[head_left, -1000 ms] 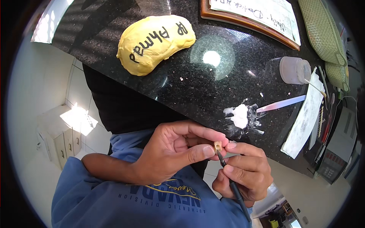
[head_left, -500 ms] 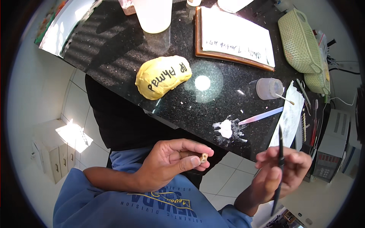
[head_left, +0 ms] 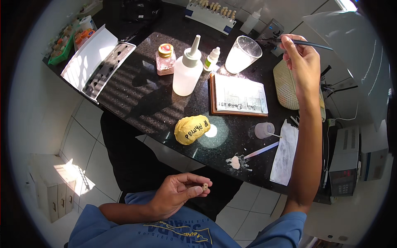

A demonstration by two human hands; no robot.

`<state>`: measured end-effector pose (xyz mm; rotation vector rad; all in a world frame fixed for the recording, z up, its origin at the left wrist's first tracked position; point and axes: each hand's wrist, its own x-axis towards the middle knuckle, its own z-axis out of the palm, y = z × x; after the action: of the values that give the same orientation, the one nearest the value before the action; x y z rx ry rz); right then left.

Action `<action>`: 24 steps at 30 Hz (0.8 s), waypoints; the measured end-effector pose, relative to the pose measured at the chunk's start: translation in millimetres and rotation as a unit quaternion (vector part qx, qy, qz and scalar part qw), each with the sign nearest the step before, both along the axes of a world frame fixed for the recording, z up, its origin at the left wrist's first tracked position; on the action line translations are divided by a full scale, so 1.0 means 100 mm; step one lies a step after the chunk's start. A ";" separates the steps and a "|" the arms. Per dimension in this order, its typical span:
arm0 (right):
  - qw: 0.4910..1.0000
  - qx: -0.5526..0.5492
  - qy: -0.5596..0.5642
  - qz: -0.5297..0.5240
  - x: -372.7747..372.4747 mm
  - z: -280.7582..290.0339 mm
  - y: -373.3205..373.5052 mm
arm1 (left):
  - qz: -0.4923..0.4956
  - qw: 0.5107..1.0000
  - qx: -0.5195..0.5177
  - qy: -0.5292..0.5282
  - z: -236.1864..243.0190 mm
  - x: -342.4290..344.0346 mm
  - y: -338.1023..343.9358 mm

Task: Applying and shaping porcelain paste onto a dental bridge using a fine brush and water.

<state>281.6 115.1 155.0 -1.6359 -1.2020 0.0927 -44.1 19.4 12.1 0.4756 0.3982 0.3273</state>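
My left hand [head_left: 171, 194] is closed in a pinch low in front of my body, past the table's near edge. Between its thumb and fingertips is a small cream-coloured tooth [head_left: 204, 187]. Reaching to the far right, my right hand [head_left: 302, 62] grips a slim black-handled brush [head_left: 312, 42] between thumb and fingers. The brush lies almost level, and its thin tip points left by the rim of a clear glass [head_left: 243, 56]. Whether tip and rim touch, I cannot tell. A wooden-framed pad of white paper [head_left: 241, 93] lies just this side of the glass.
On the black tabletop are a yellow lump [head_left: 191, 129], a white squeeze bottle [head_left: 186, 76], a pink jar [head_left: 166, 62] and a dropper bottle [head_left: 211, 58]. Nearer me lie white powder [head_left: 235, 162], a pale spatula [head_left: 261, 150], a small cup [head_left: 263, 130] and tissue [head_left: 284, 155]. A basket [head_left: 285, 84] stands right.
My right hand has carried the brush from beside my body, right of the table edge, far forward to the glass. The view has tilted up, showing more of the table's back. The left hand keeps its pinch.
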 end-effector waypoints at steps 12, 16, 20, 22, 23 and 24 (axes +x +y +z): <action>0.995 0.029 0.091 -0.018 -0.14 -0.01 -0.11 | 0.025 0.999 -0.025 0.028 -0.01 -0.08 0.26; 0.990 0.069 0.085 -0.086 -0.21 0.10 -0.99 | 0.029 0.999 0.000 0.032 0.00 -0.02 0.30; 0.982 0.076 -0.002 -0.174 -0.22 -0.29 -1.90 | -0.003 1.000 0.007 0.024 0.03 0.12 0.25; 0.976 0.019 -0.050 -0.213 -0.19 -0.62 -2.19 | -0.042 0.999 0.024 0.006 0.04 0.21 0.20; 0.969 -0.023 -0.053 -0.241 -0.20 -0.74 -2.29 | -0.047 0.999 0.026 0.007 0.04 0.26 0.18; 0.960 -0.066 -0.054 -0.267 -0.23 -0.84 -2.35 | -0.059 0.998 0.035 0.002 0.04 0.29 0.15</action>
<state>258.6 -119.8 70.8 -2.0541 -0.8073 -0.2663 -15.1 34.4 16.4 0.5665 0.3626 0.2260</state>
